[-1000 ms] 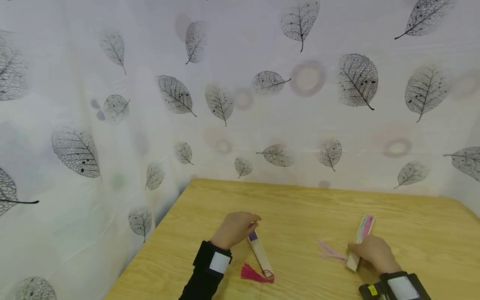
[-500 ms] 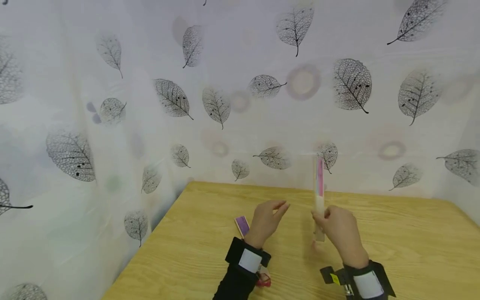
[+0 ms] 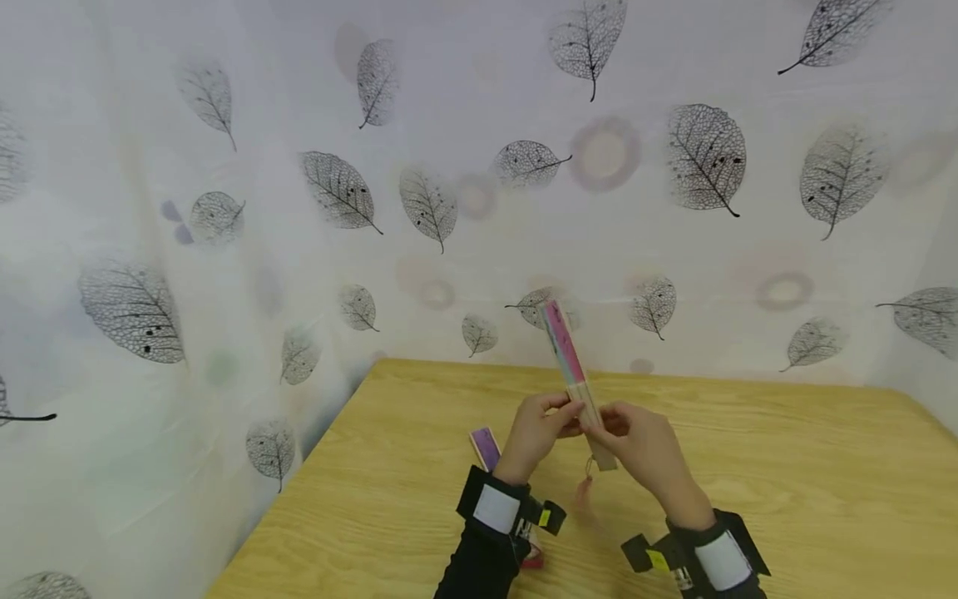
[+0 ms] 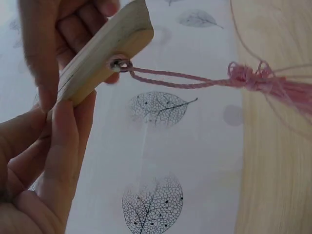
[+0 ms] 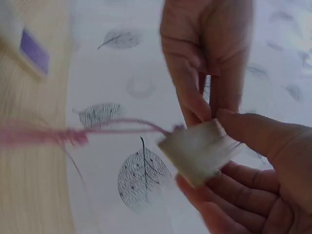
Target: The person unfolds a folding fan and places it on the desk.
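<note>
Folded fan (image 3: 572, 370) held raised over table (image 3: 786, 474), its bare lower part pinched by left hand (image 3: 535, 433) and right hand (image 3: 644, 443). Judged light and stiff lengthwise, slats likely fragile if bent; best gripped near the thick butt (image 3: 604, 460). Long axis steeply tilted: pink end pointed up and leftward, butt down, pink tassel (image 4: 287, 90) hung near it
</note>
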Demonstrator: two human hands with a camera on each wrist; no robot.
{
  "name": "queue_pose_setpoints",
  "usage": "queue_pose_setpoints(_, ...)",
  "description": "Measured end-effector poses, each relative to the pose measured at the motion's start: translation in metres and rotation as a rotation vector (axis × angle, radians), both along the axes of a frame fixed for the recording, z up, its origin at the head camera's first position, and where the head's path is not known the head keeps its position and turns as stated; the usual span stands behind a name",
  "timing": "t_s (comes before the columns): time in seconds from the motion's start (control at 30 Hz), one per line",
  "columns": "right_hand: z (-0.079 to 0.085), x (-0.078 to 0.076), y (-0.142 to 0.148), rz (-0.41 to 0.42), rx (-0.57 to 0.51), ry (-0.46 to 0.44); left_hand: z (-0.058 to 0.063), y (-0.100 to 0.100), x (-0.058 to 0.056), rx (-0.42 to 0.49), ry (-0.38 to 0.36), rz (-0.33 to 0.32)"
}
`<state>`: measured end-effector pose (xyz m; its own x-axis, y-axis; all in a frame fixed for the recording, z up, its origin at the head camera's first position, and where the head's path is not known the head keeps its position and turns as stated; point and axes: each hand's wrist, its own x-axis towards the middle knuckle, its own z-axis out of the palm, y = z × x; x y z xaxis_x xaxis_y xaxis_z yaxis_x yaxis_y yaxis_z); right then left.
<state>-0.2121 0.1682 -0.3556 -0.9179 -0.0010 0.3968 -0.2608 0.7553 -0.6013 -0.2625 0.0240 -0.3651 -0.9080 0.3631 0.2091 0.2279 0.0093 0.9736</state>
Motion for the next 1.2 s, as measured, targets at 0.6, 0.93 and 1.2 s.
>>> queue_pose_setpoints(0.6, 0.008, 0.004, -0.002, -0.025, -0.188, -0.166, -0.001, 0.008, 0.002, -0.054, 0.081, 0.267)
queue_pose_setpoints(0.93, 0.004, 0.001, -0.002, -0.068, -0.221, -0.168, -0.001, 0.01, 0.002, -0.06, 0.091, 0.265)
queue_pose_setpoints(1.2, 0.004, 0.001, -0.005, -0.103, -0.241, -0.157, -0.002, 0.01, 0.0, -0.053, 0.07, 0.259)
